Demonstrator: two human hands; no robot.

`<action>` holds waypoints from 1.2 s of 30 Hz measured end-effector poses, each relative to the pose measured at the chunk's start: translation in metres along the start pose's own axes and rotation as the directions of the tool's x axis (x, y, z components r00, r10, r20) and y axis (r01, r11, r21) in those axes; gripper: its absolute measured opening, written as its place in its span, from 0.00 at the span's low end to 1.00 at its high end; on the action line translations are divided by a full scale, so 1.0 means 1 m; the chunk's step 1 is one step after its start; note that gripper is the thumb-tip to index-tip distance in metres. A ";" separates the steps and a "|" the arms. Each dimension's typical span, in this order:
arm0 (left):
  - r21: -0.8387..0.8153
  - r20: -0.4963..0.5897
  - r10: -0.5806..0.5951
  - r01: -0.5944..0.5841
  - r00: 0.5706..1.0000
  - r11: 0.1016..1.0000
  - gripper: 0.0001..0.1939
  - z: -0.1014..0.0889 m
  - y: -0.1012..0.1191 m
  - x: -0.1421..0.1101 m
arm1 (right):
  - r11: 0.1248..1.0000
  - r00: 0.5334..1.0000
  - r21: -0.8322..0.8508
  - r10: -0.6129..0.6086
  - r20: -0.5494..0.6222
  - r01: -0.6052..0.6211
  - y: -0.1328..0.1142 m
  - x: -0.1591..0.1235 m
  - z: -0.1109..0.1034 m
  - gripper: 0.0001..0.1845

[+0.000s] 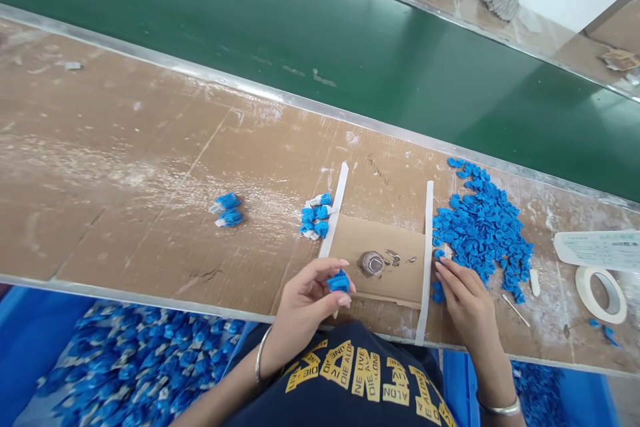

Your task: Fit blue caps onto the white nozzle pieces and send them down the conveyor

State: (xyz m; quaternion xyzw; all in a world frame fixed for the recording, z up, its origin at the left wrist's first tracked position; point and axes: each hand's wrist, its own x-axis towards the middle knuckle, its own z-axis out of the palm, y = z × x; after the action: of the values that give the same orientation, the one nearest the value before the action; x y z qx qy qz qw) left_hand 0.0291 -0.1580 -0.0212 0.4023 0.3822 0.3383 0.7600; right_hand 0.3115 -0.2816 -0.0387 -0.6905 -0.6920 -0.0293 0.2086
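The left hand (304,300) pinches a small blue plastic piece (339,282) between thumb and fingertips, just above the near edge of a cardboard pad (400,287). The pad lies between two upright-running white strips (336,210) on the brown-covered workbench (150,147). A small round container (372,263) sits on the pad, with dark flecks beside it.

The right hand (465,300) lies at 3 o'clock from the pad, its fingers close together, their tips at a few stray blue pieces (438,290). Whether they pinch anything, I cannot tell. Those strays lie at the foot of a large loose heap of blue pieces (483,230) at 2 o'clock from the pad, in which no white tabs are clearly visible.

As for what is done, a small cluster of white-tabbed blue pieces (316,217) sits at 10 o'clock from the pad, and a smaller pair (229,209) lies farther off at 9 o'clock. A blue bin (30,340) at 7 o'clock holds many more tabbed pieces (135,367). What is left shows in the heap, which remains sizeable. A roll of masking tape (600,293) lies at 3 o'clock, near the bench's edge.
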 end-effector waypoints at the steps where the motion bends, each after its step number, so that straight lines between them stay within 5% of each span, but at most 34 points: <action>1: -0.019 0.012 -0.040 0.040 0.999 0.999 0.14 0.000 -0.003 -0.001 | 0.999 0.999 -0.010 -0.042 0.034 0.042 0.002 0.000 -0.001 0.20; 8: -0.047 0.124 -0.168 0.175 0.978 0.983 0.17 0.000 -0.012 0.004 | 0.951 0.945 -0.095 -0.272 0.183 0.293 0.021 0.007 -0.012 0.22; 13: 0.001 0.099 -0.181 0.182 0.979 0.983 0.26 0.002 -0.012 0.000 | 0.922 0.900 -0.099 -0.335 0.279 0.374 0.027 0.014 -0.017 0.19; 18: 0.004 0.108 -0.201 0.202 0.974 0.979 0.25 -0.004 -0.013 -0.004 | 0.961 0.948 -0.061 -0.255 0.189 0.271 0.017 0.023 -0.018 0.13; 23: -0.096 0.094 -0.190 0.199 0.977 0.975 0.23 -0.006 -0.011 -0.001 | 0.963 0.998 0.266 -0.048 0.041 0.035 -0.041 0.051 -0.011 0.19; 26: -0.125 0.081 -0.177 0.186 0.981 0.975 0.22 -0.005 -0.011 0.000 | 0.909 0.990 0.403 -0.133 0.040 0.106 -0.071 0.066 0.003 0.22; 30: -0.142 0.066 -0.173 0.181 0.983 0.973 0.22 -0.004 -0.012 -0.001 | 0.906 0.973 0.394 -0.208 0.104 0.151 -0.079 0.073 0.017 0.22; 36: -0.203 0.067 -0.168 0.178 0.984 0.963 0.22 -0.001 -0.011 0.001 | 0.825 0.994 0.559 -0.113 0.011 0.087 -0.083 0.069 0.012 0.27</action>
State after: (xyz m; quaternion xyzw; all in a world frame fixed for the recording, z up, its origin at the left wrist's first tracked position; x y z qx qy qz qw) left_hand 0.0312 -0.1621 -0.0316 0.2936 0.3597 0.2988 0.8337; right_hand 0.2310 -0.2167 -0.0063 -0.5630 -0.7100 0.1778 0.3837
